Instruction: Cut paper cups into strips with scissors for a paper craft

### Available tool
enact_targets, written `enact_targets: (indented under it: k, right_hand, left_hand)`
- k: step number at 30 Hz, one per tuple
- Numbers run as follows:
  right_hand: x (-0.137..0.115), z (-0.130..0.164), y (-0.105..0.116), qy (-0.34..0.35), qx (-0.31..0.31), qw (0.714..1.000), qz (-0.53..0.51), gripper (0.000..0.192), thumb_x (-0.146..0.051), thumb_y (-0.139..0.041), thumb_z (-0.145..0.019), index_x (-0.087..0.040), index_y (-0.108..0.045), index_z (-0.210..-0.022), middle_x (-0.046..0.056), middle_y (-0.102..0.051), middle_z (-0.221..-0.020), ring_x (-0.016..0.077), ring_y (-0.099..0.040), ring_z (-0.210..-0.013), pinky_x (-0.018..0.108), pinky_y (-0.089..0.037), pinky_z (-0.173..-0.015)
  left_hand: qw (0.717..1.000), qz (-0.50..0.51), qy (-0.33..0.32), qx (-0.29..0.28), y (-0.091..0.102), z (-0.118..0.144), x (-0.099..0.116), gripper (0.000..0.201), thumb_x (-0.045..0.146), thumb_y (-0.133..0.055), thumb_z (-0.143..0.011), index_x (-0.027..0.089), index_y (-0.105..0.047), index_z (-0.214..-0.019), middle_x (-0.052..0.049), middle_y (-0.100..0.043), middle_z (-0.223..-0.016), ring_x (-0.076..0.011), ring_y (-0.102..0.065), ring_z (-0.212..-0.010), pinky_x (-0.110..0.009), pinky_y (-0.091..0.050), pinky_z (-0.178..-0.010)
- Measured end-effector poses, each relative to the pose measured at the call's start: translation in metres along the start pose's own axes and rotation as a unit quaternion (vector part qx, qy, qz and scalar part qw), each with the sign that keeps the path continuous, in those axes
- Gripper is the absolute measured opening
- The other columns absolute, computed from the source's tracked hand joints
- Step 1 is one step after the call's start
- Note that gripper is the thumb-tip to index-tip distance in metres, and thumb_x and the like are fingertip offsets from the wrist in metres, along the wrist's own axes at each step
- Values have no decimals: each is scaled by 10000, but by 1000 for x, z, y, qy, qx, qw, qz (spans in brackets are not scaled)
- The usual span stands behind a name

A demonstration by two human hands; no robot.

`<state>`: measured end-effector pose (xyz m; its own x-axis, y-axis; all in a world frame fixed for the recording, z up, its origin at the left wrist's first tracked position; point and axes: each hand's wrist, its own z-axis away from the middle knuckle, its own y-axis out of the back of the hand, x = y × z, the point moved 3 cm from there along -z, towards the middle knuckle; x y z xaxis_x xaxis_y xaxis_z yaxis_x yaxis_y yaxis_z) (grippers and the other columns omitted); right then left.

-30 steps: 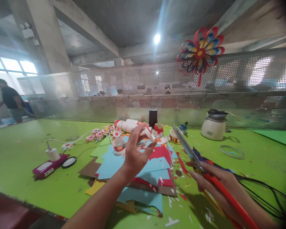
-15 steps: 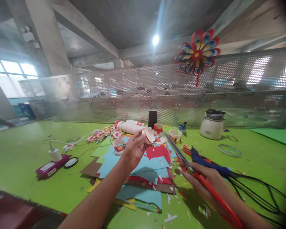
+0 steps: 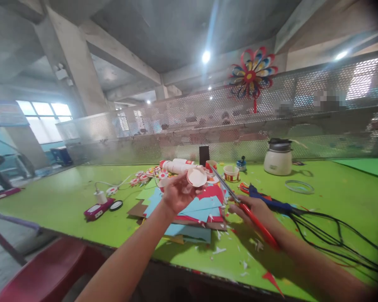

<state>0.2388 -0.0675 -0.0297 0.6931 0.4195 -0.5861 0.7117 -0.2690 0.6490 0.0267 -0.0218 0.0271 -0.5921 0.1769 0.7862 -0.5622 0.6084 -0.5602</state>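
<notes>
My left hand grips a paper cup above the paper stack; my right hand clamps scissors, which I should steady before cutting.

White paper cup tilted sideways; red-handled scissors pointing away.

Left hand hovering raised over paper pile, fingers pinching closed; right hand resting just right of pile, fingers curling in grip.
</notes>
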Motion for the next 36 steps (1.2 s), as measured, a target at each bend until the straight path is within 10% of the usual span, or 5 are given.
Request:
enact_targets:
  k: [23, 36]
  right_hand:
    - [0, -3, -9, 34, 23, 999, -3, 344, -386, -539, -804, -144, -745, -937, 67, -740, -668, 239, -702, -646, 287, -509, -583]
    - [16, -2, -19, 23, 57, 998, -16, 413, -464, -531, -798, -135, -736, -941, 103, -758, -773, 261, -688, -664, 356, -520, -645]
  left_hand:
    - [998, 36, -25, 42, -9, 22, -31, 312, 288, -617, -758, 66, -685, -966, -184, -715, -917, -210, -638, -740, -266, -427, -589]
    - [999, 45, -4, 13, 7, -20, -21, 390, 243, -576, -760, 68, -663, -1097, -174, -724, -944, -249, -668, -821, -311, -489, -656]
